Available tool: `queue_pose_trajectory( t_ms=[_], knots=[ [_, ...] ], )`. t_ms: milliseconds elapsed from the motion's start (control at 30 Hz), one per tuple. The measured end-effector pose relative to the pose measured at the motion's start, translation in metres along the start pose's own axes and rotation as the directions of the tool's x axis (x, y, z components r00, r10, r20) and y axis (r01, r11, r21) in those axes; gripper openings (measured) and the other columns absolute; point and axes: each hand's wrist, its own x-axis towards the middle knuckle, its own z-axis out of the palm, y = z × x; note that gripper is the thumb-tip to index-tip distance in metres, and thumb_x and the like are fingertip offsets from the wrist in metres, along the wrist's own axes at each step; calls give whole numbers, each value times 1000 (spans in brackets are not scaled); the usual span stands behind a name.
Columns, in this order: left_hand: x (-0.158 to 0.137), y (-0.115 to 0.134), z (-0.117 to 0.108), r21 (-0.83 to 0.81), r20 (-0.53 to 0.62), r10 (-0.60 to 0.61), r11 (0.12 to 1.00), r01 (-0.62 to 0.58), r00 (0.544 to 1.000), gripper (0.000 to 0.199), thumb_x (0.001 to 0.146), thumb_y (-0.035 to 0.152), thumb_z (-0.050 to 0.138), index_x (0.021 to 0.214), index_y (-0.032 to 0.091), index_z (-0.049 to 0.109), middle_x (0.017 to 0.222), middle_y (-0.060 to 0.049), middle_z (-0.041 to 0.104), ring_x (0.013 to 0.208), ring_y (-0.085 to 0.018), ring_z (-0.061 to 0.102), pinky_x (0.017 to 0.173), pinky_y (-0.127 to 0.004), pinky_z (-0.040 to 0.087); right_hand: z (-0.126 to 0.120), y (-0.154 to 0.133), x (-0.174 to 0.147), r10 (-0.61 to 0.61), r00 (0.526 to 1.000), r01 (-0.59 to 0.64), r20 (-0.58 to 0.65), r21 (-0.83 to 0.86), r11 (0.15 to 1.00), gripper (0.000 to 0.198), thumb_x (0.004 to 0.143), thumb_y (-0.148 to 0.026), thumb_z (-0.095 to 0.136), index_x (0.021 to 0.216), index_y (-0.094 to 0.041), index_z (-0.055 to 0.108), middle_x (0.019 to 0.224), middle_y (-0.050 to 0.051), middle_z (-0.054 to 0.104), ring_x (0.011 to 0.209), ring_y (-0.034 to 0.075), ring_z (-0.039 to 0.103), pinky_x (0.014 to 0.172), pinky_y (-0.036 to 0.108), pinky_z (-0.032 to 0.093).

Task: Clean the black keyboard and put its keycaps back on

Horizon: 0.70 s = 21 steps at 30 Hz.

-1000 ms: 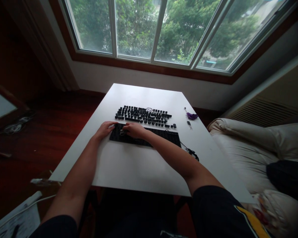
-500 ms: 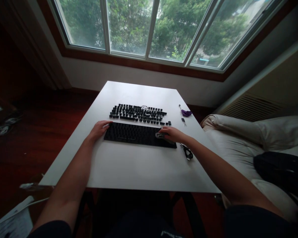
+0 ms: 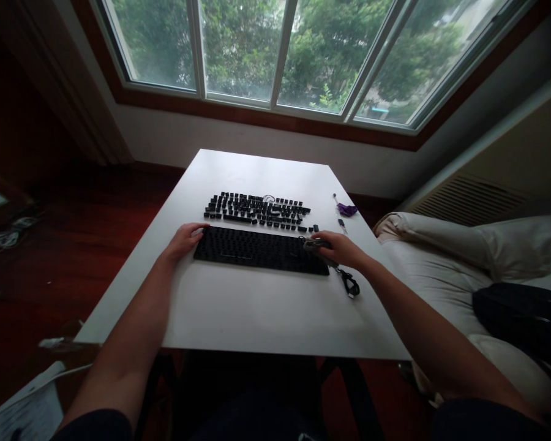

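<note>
A black keyboard base (image 3: 257, 250), its keycaps off, lies flat on the white table (image 3: 229, 312). My left hand (image 3: 184, 239) grips its left end, fingers at the upper corner. Over the right end is my right hand (image 3: 342, 248), closed on a crumpled grey cloth (image 3: 316, 244) that touches the top of the base. Beyond the base, many loose black keycaps (image 3: 257, 208) are laid out in rows. A coiled black cable (image 3: 349, 283) sits just right of the base, near my right wrist.
A small ring-shaped wire tool (image 3: 269, 199) lies behind the keycaps. Toward the right edge are a purple cloth-like item (image 3: 346, 210) and a small black brush-like piece (image 3: 341, 224). A cream sofa (image 3: 422, 257) stands right of the table, and a window (image 3: 239, 49) is ahead.
My right hand has slid to the right with the grey cloth, toward the right end of the keyboard base. My left hand stays at the left end.
</note>
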Motion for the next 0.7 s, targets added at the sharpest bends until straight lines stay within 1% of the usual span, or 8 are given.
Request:
queue_pose_trajectory(
  t_ms=[67, 167, 267, 333, 433, 500, 567, 700],
  knots=[
    [-1, 1, -1, -6, 0, 13, 1000, -13, 1000, 47, 87, 31, 55, 131, 26, 69, 133, -4, 69, 128, -26, 59, 116, -42, 41, 11, -32, 24, -109, 993, 108, 43, 9, 994, 33, 92, -28, 63, 124, -25, 68, 114, 9, 70, 93, 22, 67, 85, 35, 51],
    [-1, 4, -2, -15, 15, 16, 1000, -16, 1000, 47, 87, 30, 54, 131, 25, 69, 132, -4, 69, 128, -25, 59, 116, -41, 41, 35, -81, 65, -248, 968, 244, 40, 79, 966, 38, 97, -31, 59, 135, -27, 63, 120, 8, 69, 99, 21, 67, 87, 33, 50],
    [-1, 7, -4, -20, 20, 4, 1000, -4, 1000, 48, 86, 30, 54, 132, 25, 69, 132, -4, 70, 127, -26, 60, 116, -42, 41, 69, -126, 105, -319, 948, 317, -8, 140, 938, 46, 101, -38, 57, 146, -28, 54, 124, 9, 68, 103, 21, 65, 87, 31, 48],
    [-1, 8, -5, -26, 19, -1, 1000, 2, 1000, 48, 87, 31, 55, 133, 24, 68, 131, -4, 70, 127, -26, 60, 116, -42, 41, 93, -154, 129, -333, 942, 334, -30, 127, 934, 43, 103, -40, 55, 144, -29, 57, 119, 7, 69, 97, 19, 66, 83, 28, 46],
    [-1, 10, -7, -45, 19, -5, 999, 6, 1000, 47, 88, 34, 56, 131, 24, 69, 130, -5, 71, 125, -26, 62, 115, -42, 43, 125, -189, 159, -368, 930, 368, -9, 65, 928, 40, 102, -42, 56, 141, -32, 61, 112, 5, 69, 93, 19, 65, 79, 26, 43],
    [-1, 10, -7, -68, 22, 2, 998, 0, 1000, 46, 88, 38, 57, 130, 23, 70, 128, -6, 72, 123, -27, 63, 113, -42, 44, 139, -207, 172, -359, 933, 359, -7, 15, 933, 42, 102, -46, 55, 141, -34, 60, 115, 5, 69, 92, 19, 66, 77, 26, 42],
    [-1, 11, -8, -87, 26, 12, 996, -9, 1000, 46, 88, 40, 58, 129, 23, 71, 128, -6, 72, 122, -27, 64, 112, -41, 45, 145, -217, 180, -336, 942, 336, 7, -33, 941, 41, 102, -48, 53, 141, -36, 60, 118, 5, 68, 92, 20, 66, 76, 26, 42],
    [-2, 13, -8, -67, 10, -7, 998, 7, 1000, 45, 87, 36, 56, 129, 24, 70, 129, -5, 71, 124, -26, 63, 114, -41, 44, 138, -217, 181, -309, 947, 316, 87, -99, 943, 35, 102, -44, 53, 135, -37, 64, 117, 3, 69, 92, 20, 66, 72, 26, 41]
  ],
)
